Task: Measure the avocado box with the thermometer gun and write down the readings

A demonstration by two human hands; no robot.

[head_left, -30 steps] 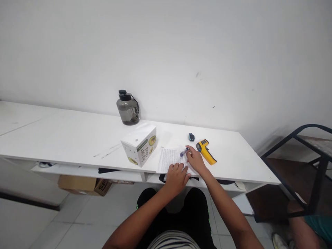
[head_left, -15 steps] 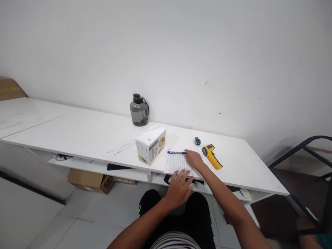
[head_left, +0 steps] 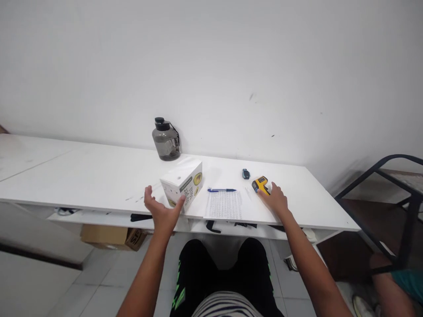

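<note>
A white carton printed with avocados (head_left: 183, 185) stands near the table's front edge. My left hand (head_left: 162, 213) is at its near left corner, thumb and fingers spread apart, the thumb against or just before the printed side. My right hand (head_left: 276, 200) is around the handle of a yellow and black infrared thermometer (head_left: 261, 182), which lies on the table; the hand hides most of the handle. Between the hands, a blue pen (head_left: 221, 190) lies at the top of a sheet of paper covered in writing (head_left: 224, 205). A small dark watch-like object (head_left: 246, 174) lies behind the thermometer.
A grey translucent jug with a black lid (head_left: 167, 143) stands by the wall on the white table (head_left: 99, 171). Underneath, a shelf holds dark items, and a cardboard box (head_left: 105, 237) sits below. A black-framed rack (head_left: 380, 198) and part of another person's leg (head_left: 393, 288) are at right.
My right hand has left the pen and moved right onto the thermometer. My left hand has moved left from the paper's front edge to the carton. The view has shifted slightly.
</note>
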